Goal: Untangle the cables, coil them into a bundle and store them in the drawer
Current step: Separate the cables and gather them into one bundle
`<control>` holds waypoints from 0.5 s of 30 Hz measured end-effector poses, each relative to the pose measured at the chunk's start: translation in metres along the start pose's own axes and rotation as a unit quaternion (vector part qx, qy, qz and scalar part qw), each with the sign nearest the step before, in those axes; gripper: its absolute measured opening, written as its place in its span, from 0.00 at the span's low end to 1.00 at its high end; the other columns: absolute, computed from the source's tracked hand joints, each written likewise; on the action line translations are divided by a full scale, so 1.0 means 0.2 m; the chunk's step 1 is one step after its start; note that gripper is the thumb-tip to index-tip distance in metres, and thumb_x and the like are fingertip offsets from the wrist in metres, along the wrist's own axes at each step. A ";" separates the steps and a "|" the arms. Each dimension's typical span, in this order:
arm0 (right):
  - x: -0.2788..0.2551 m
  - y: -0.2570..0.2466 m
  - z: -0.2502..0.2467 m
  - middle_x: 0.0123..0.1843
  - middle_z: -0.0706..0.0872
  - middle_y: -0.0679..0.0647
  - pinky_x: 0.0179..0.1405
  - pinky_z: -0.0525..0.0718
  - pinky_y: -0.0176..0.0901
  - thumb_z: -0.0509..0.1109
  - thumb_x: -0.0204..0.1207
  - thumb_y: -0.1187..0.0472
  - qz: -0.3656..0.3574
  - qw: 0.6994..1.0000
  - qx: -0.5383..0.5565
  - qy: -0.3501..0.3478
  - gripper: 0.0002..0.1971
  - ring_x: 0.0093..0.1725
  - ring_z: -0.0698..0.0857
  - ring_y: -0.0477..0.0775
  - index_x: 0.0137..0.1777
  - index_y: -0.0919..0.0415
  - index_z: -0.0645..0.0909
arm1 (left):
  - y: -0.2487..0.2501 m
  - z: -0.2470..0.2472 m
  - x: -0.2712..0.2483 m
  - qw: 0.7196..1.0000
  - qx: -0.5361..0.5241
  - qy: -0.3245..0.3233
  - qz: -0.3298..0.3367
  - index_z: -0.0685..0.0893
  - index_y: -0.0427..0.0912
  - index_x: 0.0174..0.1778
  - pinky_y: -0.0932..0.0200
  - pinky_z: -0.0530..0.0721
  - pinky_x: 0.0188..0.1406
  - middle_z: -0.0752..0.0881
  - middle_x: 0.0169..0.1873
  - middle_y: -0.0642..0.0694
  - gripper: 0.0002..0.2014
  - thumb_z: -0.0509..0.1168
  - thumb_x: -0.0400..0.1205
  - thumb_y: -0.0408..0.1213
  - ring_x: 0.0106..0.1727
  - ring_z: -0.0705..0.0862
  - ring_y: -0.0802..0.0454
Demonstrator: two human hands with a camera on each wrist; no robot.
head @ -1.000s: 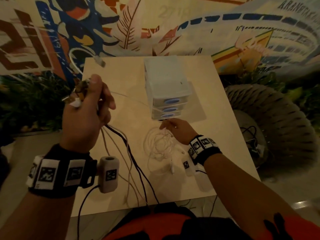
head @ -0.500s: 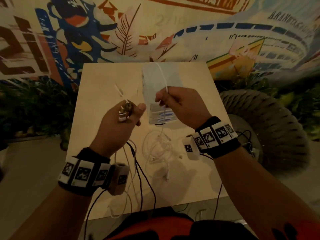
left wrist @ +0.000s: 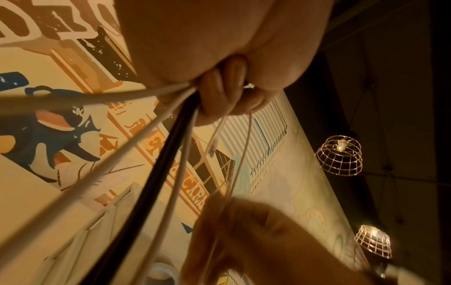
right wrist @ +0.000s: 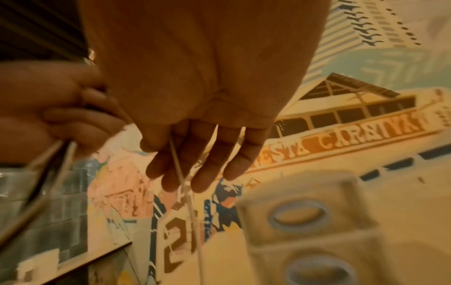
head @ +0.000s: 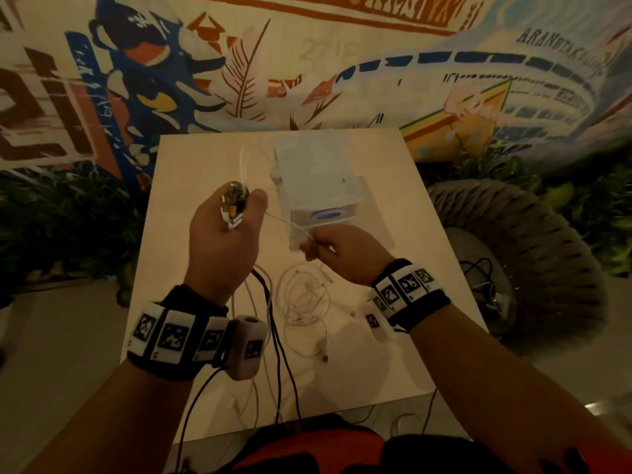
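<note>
Left hand (head: 224, 241) is clenching gathered black and white cable ends (head: 234, 203); right hand (head: 345, 249) is pinching one thin white cable (head: 289, 222) before the translucent plastic drawer unit (head: 318, 186). Pulling risks tightening the loose white tangle (head: 304, 299) nearer the person.

Both forearms are bare; each wrist wears a black band (head: 178, 340) set with white square-patterned marker tiles (head: 407, 285), over red-and-black clothing (head: 307, 449)

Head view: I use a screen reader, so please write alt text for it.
The left hand grips a bunch of cable plugs above a pale table, while the right hand pinches one thin white cable stretched between them. Loose white cables lie below, before a small drawer unit.
</note>
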State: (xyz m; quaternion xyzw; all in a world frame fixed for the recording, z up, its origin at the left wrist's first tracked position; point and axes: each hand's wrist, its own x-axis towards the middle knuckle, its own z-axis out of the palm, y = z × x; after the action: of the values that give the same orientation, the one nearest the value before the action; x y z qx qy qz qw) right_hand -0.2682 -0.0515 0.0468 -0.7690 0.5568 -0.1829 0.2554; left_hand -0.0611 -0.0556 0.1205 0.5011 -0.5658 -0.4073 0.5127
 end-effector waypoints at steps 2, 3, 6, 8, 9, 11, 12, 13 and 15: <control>-0.04 0.13 0.04 0.47 0.90 0.46 0.53 0.85 0.54 0.60 0.88 0.48 0.052 0.999 0.011 0.001 0.17 0.48 0.88 0.50 0.45 0.51 0.88 | 0.01 -0.04 0.02 0.999 -0.032 0.023 -0.006 0.74 0.52 0.28 0.38 0.69 0.31 0.71 0.24 0.46 0.17 0.67 0.82 0.49 0.28 0.68 0.44; -0.06 0.18 0.05 0.50 0.91 0.49 0.57 0.85 0.58 0.60 0.89 0.49 0.080 0.996 0.030 0.015 0.18 0.51 0.88 0.53 0.45 0.51 0.88 | 0.02 -0.06 0.03 0.998 -0.042 0.035 -0.009 0.75 0.55 0.27 0.40 0.69 0.32 0.72 0.24 0.51 0.16 0.67 0.81 0.51 0.27 0.69 0.45; -0.12 0.26 0.04 0.49 0.92 0.48 0.61 0.85 0.59 0.58 0.90 0.46 0.152 0.976 0.107 0.117 0.20 0.51 0.88 0.51 0.43 0.49 0.88 | 0.00 -0.11 0.05 0.997 -0.062 0.054 -0.010 0.77 0.56 0.27 0.49 0.67 0.30 0.73 0.22 0.56 0.15 0.67 0.80 0.52 0.25 0.69 0.52; -0.16 0.29 0.00 0.45 0.91 0.48 0.55 0.87 0.59 0.58 0.90 0.45 0.151 0.962 0.141 0.181 0.20 0.46 0.89 0.49 0.43 0.49 0.86 | -0.01 -0.12 0.04 0.997 -0.068 0.043 -0.004 0.77 0.56 0.28 0.52 0.66 0.29 0.73 0.23 0.56 0.15 0.67 0.80 0.51 0.25 0.68 0.54; -0.18 0.30 -0.03 0.44 0.90 0.48 0.53 0.88 0.57 0.58 0.90 0.46 0.143 0.958 0.142 0.203 0.19 0.44 0.88 0.48 0.43 0.49 0.86 | -0.01 -0.12 0.03 0.997 -0.066 0.039 -0.006 0.77 0.56 0.28 0.53 0.66 0.29 0.73 0.22 0.56 0.15 0.67 0.81 0.50 0.24 0.68 0.54; -0.24 0.29 -0.09 0.42 0.89 0.47 0.50 0.87 0.50 0.57 0.91 0.47 0.124 0.961 0.108 0.222 0.19 0.43 0.88 0.46 0.41 0.48 0.84 | -0.01 -0.13 0.02 0.998 -0.058 0.022 -0.005 0.76 0.55 0.26 0.52 0.66 0.28 0.72 0.21 0.56 0.17 0.67 0.82 0.50 0.23 0.67 0.53; -0.28 0.28 -0.11 0.40 0.89 0.46 0.49 0.86 0.46 0.56 0.91 0.47 0.114 0.964 0.094 0.221 0.20 0.42 0.87 0.45 0.40 0.46 0.83 | 0.00 -0.13 0.02 0.999 -0.050 0.006 -0.001 0.75 0.55 0.26 0.51 0.66 0.28 0.71 0.21 0.55 0.17 0.67 0.81 0.51 0.23 0.67 0.52; -0.33 0.28 -0.13 0.38 0.88 0.46 0.48 0.85 0.43 0.55 0.91 0.46 0.111 0.966 0.087 0.217 0.21 0.42 0.87 0.44 0.39 0.46 0.82 | 0.00 -0.13 0.01 0.999 -0.043 -0.012 0.002 0.74 0.55 0.27 0.50 0.66 0.29 0.71 0.21 0.54 0.18 0.67 0.81 0.54 0.24 0.67 0.51; -0.46 0.33 -0.12 0.36 0.88 0.45 0.46 0.84 0.40 0.53 0.89 0.41 0.125 0.968 0.080 0.202 0.23 0.40 0.87 0.44 0.37 0.46 0.82 | 0.02 -0.14 0.00 0.999 -0.032 -0.042 0.004 0.72 0.54 0.28 0.51 0.67 0.29 0.70 0.22 0.52 0.20 0.67 0.82 0.57 0.24 0.66 0.49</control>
State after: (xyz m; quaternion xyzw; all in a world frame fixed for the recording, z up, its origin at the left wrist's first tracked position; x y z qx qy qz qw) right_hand -0.3611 0.0147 0.0278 -0.6179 0.6716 -0.3450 0.2194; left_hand -0.0338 -0.0543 0.1290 0.4648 -0.5754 -0.4440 0.5058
